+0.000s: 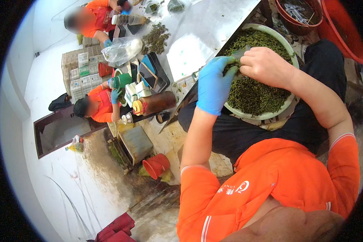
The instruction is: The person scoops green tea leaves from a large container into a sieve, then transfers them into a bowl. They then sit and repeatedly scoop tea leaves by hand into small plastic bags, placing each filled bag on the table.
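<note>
Above a pale green basin (292, 57) my two hands meet around a small clear plastic bag (242, 53). My left hand (214, 84), in a blue glove, pinches some dark green plant bits (235, 64) between thumb and fingers, beside the bag. My bare right hand (267, 65) grips the bag with its fingers curled in; its fingertips are partly hidden. Small green berries (260, 96), peppercorn-like, fill the basin under both hands. The basin stands between my legs, close to the table's edge.
On the metal table (211, 18) lie white bags (189, 56), a green heap (155, 37), phones (148, 75) and a brown bottle (158, 103). Two co-workers (101, 104) sit along it. Red buckets (340, 33) stand at upper right; another red bucket (156, 166) is on the floor.
</note>
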Motion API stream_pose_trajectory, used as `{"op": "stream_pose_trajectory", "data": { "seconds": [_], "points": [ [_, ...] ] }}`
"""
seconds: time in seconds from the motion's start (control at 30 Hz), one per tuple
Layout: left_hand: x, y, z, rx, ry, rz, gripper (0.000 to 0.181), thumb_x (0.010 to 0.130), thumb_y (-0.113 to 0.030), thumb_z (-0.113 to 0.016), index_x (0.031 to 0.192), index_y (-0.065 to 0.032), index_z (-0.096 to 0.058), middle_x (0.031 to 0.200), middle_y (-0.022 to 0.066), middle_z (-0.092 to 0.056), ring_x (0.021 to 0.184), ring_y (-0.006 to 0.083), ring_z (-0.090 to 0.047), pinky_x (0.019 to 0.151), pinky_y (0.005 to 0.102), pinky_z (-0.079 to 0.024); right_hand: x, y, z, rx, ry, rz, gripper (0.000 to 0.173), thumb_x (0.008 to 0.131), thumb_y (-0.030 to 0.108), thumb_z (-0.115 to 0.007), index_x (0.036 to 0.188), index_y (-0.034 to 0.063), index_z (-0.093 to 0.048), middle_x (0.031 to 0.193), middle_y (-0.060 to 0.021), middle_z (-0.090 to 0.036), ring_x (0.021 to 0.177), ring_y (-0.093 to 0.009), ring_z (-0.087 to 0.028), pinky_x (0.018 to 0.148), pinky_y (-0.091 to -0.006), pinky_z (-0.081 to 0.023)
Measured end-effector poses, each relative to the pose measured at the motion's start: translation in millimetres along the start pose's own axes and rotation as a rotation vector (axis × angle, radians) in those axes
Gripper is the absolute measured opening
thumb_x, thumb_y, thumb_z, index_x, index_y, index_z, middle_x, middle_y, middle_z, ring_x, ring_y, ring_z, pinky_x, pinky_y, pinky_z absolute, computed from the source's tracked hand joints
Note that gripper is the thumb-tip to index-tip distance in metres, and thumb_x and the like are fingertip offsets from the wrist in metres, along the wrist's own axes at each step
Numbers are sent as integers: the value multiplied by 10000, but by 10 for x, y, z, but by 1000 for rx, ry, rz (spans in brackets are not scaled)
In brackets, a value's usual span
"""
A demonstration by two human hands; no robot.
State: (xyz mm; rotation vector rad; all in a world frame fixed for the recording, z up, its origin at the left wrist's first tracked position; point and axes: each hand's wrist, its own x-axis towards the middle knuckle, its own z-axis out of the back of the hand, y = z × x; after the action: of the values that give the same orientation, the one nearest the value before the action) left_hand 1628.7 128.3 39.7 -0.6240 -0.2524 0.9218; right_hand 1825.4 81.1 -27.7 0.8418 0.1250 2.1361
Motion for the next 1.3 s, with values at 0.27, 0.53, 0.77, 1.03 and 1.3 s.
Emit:
{"op": "stream_pose_trajectory", "data": {
  "seconds": [0.27,0.53,0.77,1.03,1.3],
  "points": [
    [-170,-26,229,-473,-27,219,602,857,-45,-791,1414,-39,-565,1344,88,-641,1190,164,-609,969,343,-509,-66,-66,40,61,-51,-21,108,787,140,-649,727,74,-588,787,-58,-582,803,-259,-638,714,-383,-539],
    [-381,732,-505,71,11,164,996,690,-261,-935,1504,-33,-408,1374,195,-523,1180,336,-595,938,417,-534,-29,-130,168,98,-221,0,129,763,128,-719,792,80,-602,778,-57,-548,768,-264,-616,686,-395,-512],
    [-488,878,-819,-108,-102,155,332,812,-82,-816,1133,-59,-732,1075,155,-671,974,318,-676,846,384,-546,8,-171,200,67,-274,10,131,766,131,-730,809,83,-616,777,-51,-553,765,-259,-614,677,-390,-507],
    [-588,256,-25,-813,-276,467,286,927,29,-706,1212,44,-698,1087,115,-742,889,143,-701,817,273,-581,-29,-141,216,78,-242,8,118,769,124,-720,807,78,-618,776,-53,-553,763,-259,-614,678,-390,-511],
    [-452,-234,337,-783,-441,230,287,899,57,-729,1183,62,-689,1082,121,-734,938,151,-693,855,272,-574,-38,-143,99,83,-195,30,85,766,114,-666,795,73,-597,768,-55,-541,761,-262,-614,679,-386,-518]
  ]
}}
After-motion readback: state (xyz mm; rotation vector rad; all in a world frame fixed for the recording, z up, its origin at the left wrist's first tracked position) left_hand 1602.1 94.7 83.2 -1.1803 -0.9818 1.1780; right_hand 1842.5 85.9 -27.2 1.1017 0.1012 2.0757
